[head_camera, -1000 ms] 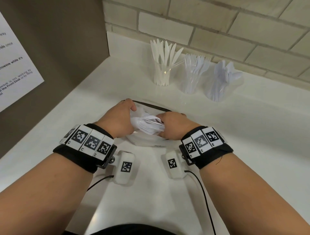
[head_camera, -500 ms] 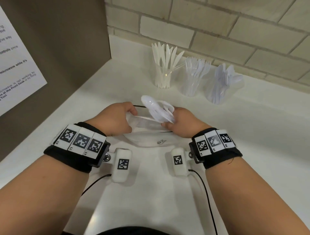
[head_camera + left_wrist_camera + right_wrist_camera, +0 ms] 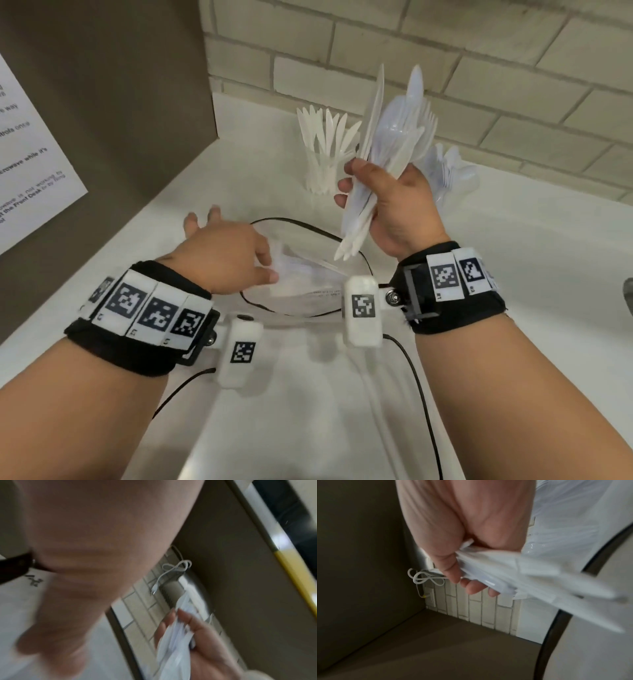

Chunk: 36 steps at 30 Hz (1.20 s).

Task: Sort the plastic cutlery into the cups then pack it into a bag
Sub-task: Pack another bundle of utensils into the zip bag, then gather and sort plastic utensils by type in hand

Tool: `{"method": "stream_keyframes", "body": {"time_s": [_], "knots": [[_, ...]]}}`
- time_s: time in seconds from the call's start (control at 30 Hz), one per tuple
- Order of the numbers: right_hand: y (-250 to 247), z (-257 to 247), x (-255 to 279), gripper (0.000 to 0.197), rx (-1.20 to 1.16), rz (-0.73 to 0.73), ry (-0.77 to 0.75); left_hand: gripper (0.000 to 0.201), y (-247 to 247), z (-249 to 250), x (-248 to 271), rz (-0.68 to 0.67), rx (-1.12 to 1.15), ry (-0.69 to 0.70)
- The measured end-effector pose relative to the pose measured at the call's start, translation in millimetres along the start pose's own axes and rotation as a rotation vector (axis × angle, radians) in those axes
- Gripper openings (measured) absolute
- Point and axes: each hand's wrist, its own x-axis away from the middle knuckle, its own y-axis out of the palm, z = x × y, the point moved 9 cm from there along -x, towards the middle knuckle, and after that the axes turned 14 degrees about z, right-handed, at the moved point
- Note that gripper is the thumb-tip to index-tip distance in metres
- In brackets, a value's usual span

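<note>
Head view: right hand (image 3: 397,205) is raised above the desk (image 3: 513,257), fingers and thumb curled tight round a mixed bundle of white plastic cutlery (image 3: 387,150), handles down, heads up; knives, forks and at least one spoon look mixed in it. Left hand (image 3: 222,257) is low over the clear bag (image 3: 308,274), fingers loose and spread, holding nothing that I can see; whether it touches the bag film is hard to tell. Bag lies flat on the desk, mouth with the dark rim gaping toward the wall; a few white pieces seem to lie inside, hard to count through the film. Three clear cups stand at the back by the brick wall (image 3: 479,68): knife cup (image 3: 322,171) at left is plainly full of knives, middle cup is almost wholly hidden behind the raised bundle, spoon cup (image 3: 452,178) at right shows spoon bowls sticking out. Right wrist view confirms the clamp: thumb and fingers (image 3: 471,586) wrapped on the bundle, bag rim just beside it. Left wrist view is blurred, shows only the palm and the other hand's bundle. Judgement: sorting is well under way but not finished, since a mixed handful is in hand and the bag apparently holds more loose pieces. Left to do: distribute this bundle by type into the cups, clear whatever remains in the bag, then pack the sorted sets back in. Packing has not started, as far as I can judge.
</note>
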Motion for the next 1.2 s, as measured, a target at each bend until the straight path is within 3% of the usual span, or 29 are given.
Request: {"method": "stream_keyframes", "body": {"time_s": [0.03, 0.1, 0.13, 0.17, 0.2, 0.27, 0.37, 0.43, 0.6, 0.73, 0.9, 1.03, 1.2], "knots": [[1, -3, 0, 0.007, -0.02, 0.011, 0.015, 0.027, -20, 2, -2, 0.166, 0.121, 0.003], [6, -9, 0, 0.004, -0.065, 0.035, 0.032, 0.037, -64, 7, 5, 0.54, 0.614, -0.026], [10, -13, 2, 0.007, -0.09, 0.037, 0.023, 0.039, -70, 5, 8, 0.599, 0.941, -0.066], [14, -17, 4, 0.01, -0.117, 0.04, 0.013, 0.039, -65, 7, 5, 0.547, 1.297, -0.118], [19, -23, 7, 0.012, -0.138, 0.035, -0.013, 0.04, -51, 14, -1, 0.39, 1.619, -0.184], [31, -36, 13, 0.016, -0.174, -0.011, -0.08, 0.05, -20, 36, -6, -0.062, 1.962, -0.377], [49, -50, 26, 0.024, -0.199, -0.099, -0.171, 0.07, 4, 64, 5, -0.583, 2.06, -0.512], [58, -44, 32, 0.026, -0.184, -0.142, -0.182, 0.072, 1, 75, 9, -0.708, 2.126, -0.479], [61, -5, 38, 0.027, 0.053, -0.138, -0.188, 0.046, -10, 72, 1, -0.578, 2.332, -0.456], [56, -2, 35, 0.032, 0.08, -0.108, -0.188, 0.05, 3, 68, 1, -0.573, 2.342, -0.547], [59, 13, 38, 0.027, 0.102, -0.119, -0.137, 0.044, -7, 68, 0, -0.493, 2.337, -0.525], [59, 17, 34, 0.027, -0.02, -0.116, -0.064, 0.047, 2, 65, 2, -0.506, 2.267, -0.608], [60, 22, 35, 0.019, 0.005, -0.143, -0.068, 0.055, -6, 65, -2, -0.453, 2.228, -0.46]]}}
